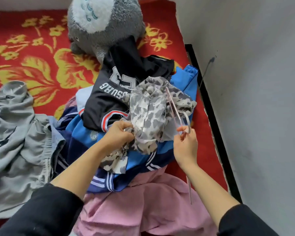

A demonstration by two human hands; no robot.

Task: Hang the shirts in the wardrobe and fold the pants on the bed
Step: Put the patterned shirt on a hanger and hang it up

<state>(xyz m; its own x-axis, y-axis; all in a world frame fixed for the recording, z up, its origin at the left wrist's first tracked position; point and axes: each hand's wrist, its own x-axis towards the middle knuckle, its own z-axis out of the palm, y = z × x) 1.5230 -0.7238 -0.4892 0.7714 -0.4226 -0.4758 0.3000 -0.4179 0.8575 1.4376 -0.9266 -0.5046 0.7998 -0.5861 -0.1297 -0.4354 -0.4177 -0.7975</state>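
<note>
Early days, I'd say: her left hand point(120, 133) bunches a grey-and-white patterned thin shirt point(148, 116), right hand point(186, 142) pinches a pale pink plastic hanger point(173, 108), the clothes heap point(109, 150) unsorted on the red floral bed point(32, 57).

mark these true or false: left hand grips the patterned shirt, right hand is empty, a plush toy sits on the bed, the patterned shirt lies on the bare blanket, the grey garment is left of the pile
1. The left hand grips the patterned shirt. True.
2. The right hand is empty. False: it holds a pale pink hanger.
3. A grey plush toy sits on the bed. True.
4. The patterned shirt lies on the bare blanket. False: it rests on the clothes pile, over the blue striped garment.
5. The grey garment lies left of the pile. True.
</note>
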